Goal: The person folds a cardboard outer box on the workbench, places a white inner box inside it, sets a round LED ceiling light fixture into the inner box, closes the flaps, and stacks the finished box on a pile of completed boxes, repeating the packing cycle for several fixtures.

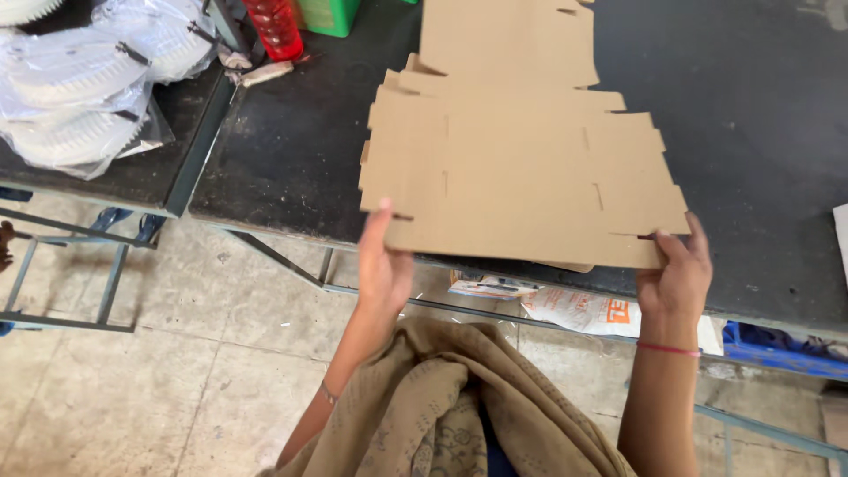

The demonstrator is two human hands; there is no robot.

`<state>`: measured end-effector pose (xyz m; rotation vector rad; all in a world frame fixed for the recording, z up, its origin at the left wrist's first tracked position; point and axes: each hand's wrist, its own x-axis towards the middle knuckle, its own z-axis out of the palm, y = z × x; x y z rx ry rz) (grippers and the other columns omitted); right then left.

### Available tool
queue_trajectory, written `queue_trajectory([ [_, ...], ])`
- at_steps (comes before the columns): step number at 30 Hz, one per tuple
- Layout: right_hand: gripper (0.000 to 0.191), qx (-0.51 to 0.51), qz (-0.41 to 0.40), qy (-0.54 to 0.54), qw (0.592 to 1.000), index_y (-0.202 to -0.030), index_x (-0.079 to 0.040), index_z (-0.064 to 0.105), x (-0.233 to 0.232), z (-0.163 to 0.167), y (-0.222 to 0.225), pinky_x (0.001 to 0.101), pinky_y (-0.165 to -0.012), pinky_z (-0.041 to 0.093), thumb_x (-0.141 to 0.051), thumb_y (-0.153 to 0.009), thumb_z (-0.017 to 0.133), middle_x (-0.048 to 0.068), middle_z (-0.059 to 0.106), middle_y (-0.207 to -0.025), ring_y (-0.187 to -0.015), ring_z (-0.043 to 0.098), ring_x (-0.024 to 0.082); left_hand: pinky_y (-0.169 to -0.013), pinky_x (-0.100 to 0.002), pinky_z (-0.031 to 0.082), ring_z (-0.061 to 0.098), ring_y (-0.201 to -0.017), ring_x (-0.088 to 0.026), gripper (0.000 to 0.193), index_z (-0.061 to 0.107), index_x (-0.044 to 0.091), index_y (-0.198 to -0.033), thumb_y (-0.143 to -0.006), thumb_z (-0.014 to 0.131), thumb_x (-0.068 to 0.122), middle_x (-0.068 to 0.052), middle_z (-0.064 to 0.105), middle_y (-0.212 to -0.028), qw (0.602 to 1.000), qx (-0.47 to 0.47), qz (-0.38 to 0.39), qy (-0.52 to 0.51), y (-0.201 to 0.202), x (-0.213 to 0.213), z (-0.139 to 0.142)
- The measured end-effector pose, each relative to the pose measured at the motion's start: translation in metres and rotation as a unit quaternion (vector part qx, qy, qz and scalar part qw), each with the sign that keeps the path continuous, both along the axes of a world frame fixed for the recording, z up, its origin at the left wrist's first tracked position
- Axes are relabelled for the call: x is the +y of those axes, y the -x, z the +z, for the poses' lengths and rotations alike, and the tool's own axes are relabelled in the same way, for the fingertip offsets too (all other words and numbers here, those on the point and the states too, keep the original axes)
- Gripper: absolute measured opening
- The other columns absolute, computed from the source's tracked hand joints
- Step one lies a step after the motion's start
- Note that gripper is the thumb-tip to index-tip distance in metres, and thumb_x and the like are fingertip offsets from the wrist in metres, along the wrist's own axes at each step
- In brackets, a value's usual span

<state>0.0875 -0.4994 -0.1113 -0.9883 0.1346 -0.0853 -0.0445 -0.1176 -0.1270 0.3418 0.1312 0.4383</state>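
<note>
A flat, die-cut brown cardboard box blank (521,181) lies over the front edge of a black table (291,150). My left hand (384,265) grips its near left corner, thumb on top. My right hand (678,274) holds the near right corner, a thin red band on that wrist. More flat cardboard blanks (508,40) lie stacked beneath and behind it, reaching toward the table's far edge.
A second dark table (132,177) at left carries white round parts in clear plastic bags (84,79). A red bottle (274,26) and a green container (329,15) stand at the back. Printed packets (574,309) lie under the table on a concrete floor.
</note>
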Motion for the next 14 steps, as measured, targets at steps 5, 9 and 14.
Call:
queue_trajectory([
  [5,0.052,0.088,0.045,-0.073,0.992,-0.149,-0.002,0.048,0.025,-0.005,0.001,0.0387,-0.103,0.054,0.006,-0.098,0.051,0.01,0.064,-0.133,-0.118,0.065,0.022,-0.101,-0.037,0.051,0.066,-0.111,-0.021,0.041,0.061,0.004,-0.123,-0.082,0.059,-0.005,-0.007,0.069,-0.117,0.994,0.077,-0.036,-0.063,-0.025,0.021,-0.001],
  [9,0.058,-0.033,0.049,-0.001,0.998,-0.147,-0.004,0.048,0.058,0.012,0.01,0.0328,-0.114,0.047,0.013,-0.092,0.044,0.008,0.061,-0.146,-0.135,0.058,0.019,-0.106,-0.037,0.049,0.064,-0.114,-0.022,0.044,0.061,0.0,-0.127,-0.084,0.056,-0.011,-0.01,0.068,-0.12,0.984,0.022,-0.02,-0.177,-0.037,0.038,-0.011],
  [14,0.062,-0.099,0.012,0.358,0.928,-0.158,-0.011,0.046,0.121,0.037,0.031,0.0366,-0.106,0.048,0.009,-0.1,0.049,0.018,0.055,-0.139,-0.125,0.054,0.032,-0.118,-0.044,0.028,0.041,-0.142,-0.038,0.057,0.036,0.0,-0.154,-0.1,0.052,-0.009,-0.028,0.044,-0.155,0.682,0.173,0.092,-0.705,-0.094,-0.001,-0.075],
])
